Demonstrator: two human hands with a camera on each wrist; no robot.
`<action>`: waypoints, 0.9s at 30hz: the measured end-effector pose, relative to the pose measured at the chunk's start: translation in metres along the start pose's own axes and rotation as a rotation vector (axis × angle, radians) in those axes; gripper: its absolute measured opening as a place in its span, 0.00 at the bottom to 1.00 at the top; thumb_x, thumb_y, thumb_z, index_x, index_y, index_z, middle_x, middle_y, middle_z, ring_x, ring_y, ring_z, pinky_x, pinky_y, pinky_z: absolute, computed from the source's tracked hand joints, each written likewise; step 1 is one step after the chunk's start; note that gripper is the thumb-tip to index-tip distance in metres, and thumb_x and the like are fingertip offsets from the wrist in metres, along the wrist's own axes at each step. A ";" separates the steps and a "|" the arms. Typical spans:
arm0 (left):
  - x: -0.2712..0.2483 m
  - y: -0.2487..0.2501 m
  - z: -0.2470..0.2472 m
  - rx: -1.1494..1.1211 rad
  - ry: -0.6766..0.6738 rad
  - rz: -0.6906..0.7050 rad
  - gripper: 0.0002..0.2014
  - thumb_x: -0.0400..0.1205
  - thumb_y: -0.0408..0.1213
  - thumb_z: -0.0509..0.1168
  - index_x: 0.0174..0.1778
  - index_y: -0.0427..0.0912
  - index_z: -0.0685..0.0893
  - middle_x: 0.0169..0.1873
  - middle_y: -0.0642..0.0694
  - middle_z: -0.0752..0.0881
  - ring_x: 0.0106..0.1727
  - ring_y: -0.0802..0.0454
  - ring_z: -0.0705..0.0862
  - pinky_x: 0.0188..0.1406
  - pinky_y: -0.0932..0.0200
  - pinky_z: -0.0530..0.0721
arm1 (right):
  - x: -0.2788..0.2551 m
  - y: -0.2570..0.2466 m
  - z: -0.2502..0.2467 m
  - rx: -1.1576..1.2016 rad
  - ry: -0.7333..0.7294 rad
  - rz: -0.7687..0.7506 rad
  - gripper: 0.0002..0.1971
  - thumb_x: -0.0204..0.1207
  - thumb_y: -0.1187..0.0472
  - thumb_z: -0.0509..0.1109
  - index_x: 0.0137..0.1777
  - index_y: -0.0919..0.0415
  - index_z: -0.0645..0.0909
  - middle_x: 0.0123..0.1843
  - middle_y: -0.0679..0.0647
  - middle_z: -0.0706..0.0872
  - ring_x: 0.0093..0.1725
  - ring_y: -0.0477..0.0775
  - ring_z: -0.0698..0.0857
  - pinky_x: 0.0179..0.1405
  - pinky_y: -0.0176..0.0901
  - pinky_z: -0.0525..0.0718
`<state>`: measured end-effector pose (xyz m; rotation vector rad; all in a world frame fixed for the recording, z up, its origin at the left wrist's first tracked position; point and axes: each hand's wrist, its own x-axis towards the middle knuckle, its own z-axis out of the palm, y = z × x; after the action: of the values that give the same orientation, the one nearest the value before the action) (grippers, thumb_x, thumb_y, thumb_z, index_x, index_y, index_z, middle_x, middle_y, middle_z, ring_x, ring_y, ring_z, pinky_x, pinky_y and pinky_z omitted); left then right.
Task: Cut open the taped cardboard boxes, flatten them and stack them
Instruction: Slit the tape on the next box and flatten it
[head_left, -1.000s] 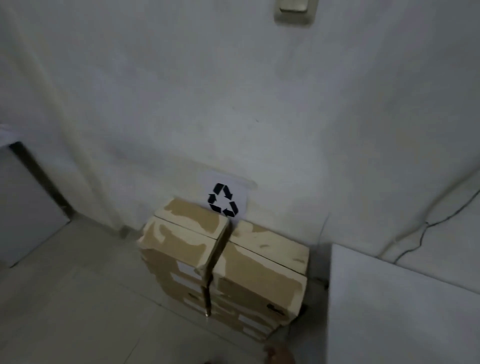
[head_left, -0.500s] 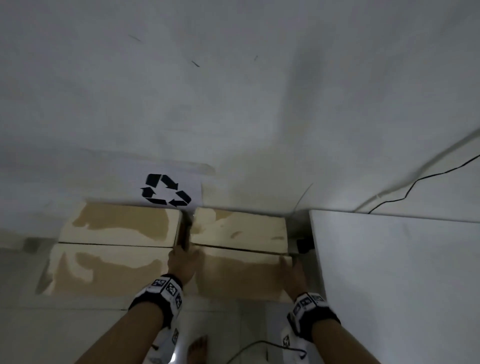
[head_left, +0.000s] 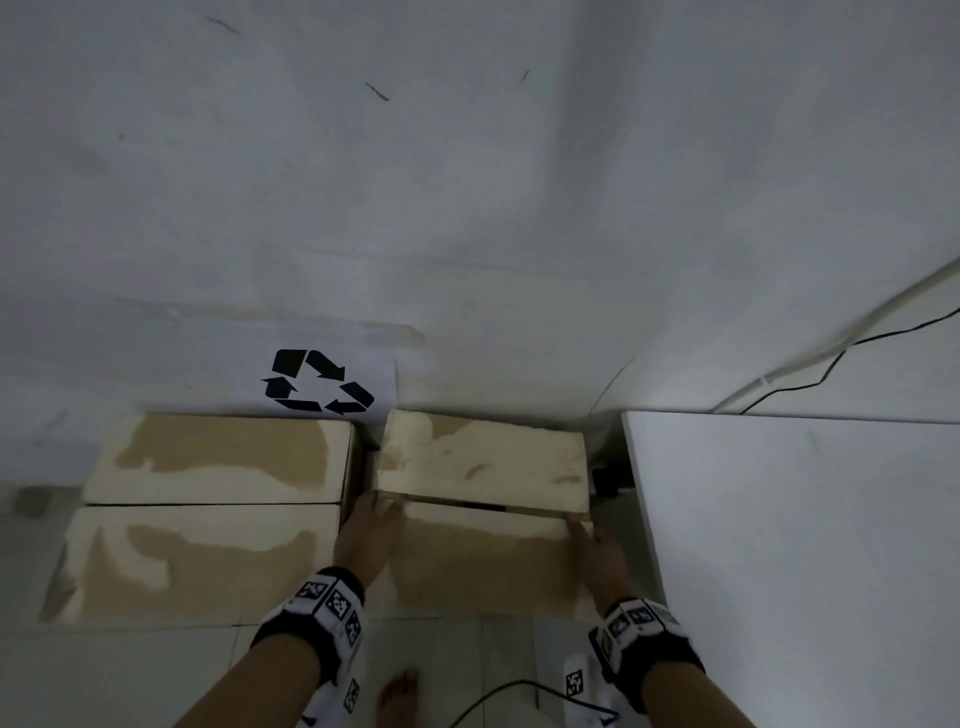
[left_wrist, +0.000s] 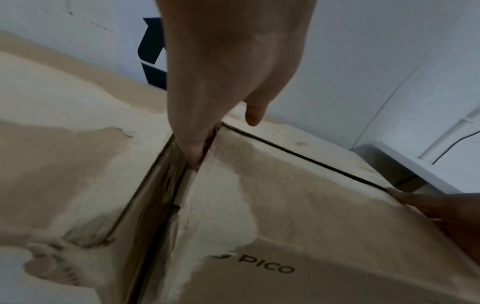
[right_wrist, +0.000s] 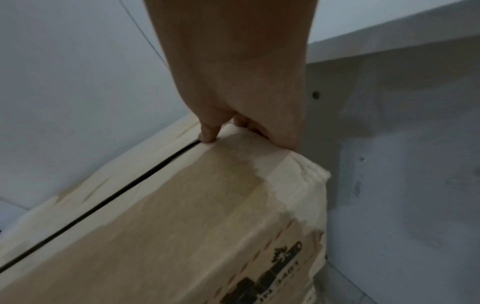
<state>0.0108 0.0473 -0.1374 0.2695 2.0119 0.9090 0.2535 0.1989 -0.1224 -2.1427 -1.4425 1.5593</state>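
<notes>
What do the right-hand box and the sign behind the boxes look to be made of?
Right-hand box: brown cardboard, matte, its facing torn off in pale patches, likely where tape was peeled. Sign: looks like plain white printer paper with a black recycling symbol, flat on the wall.

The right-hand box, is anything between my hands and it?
No. Your left hand and right hand already touch the right-hand box; the left box and white cabinet crowd its sides.

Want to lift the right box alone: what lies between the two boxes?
Only a narrow dark gap, with the left hand's fingers reaching into it against the right box; left box stands apart. Left wrist view.
</notes>
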 end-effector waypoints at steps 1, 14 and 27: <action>-0.004 -0.002 0.000 0.005 0.013 0.003 0.25 0.81 0.54 0.59 0.68 0.42 0.74 0.59 0.40 0.82 0.57 0.38 0.81 0.55 0.50 0.77 | -0.007 -0.001 -0.005 0.018 0.000 -0.028 0.17 0.84 0.48 0.66 0.61 0.62 0.78 0.61 0.63 0.83 0.54 0.58 0.78 0.53 0.46 0.74; -0.141 0.024 -0.012 -0.173 0.348 0.416 0.22 0.80 0.57 0.65 0.37 0.40 0.73 0.32 0.39 0.79 0.35 0.43 0.78 0.34 0.53 0.72 | -0.082 0.000 -0.080 0.101 -0.030 -0.372 0.25 0.80 0.33 0.60 0.54 0.57 0.73 0.55 0.59 0.84 0.51 0.55 0.83 0.41 0.46 0.76; -0.317 0.088 0.058 -0.191 0.645 0.663 0.12 0.80 0.57 0.65 0.53 0.56 0.81 0.39 0.58 0.83 0.40 0.55 0.81 0.39 0.62 0.77 | -0.118 0.008 -0.246 0.106 -0.046 -0.745 0.29 0.70 0.22 0.62 0.62 0.38 0.83 0.56 0.48 0.90 0.60 0.54 0.85 0.65 0.56 0.83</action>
<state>0.2290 -0.0206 0.1059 0.6178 2.4318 1.7707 0.4515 0.2071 0.0656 -1.2679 -1.8211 1.3399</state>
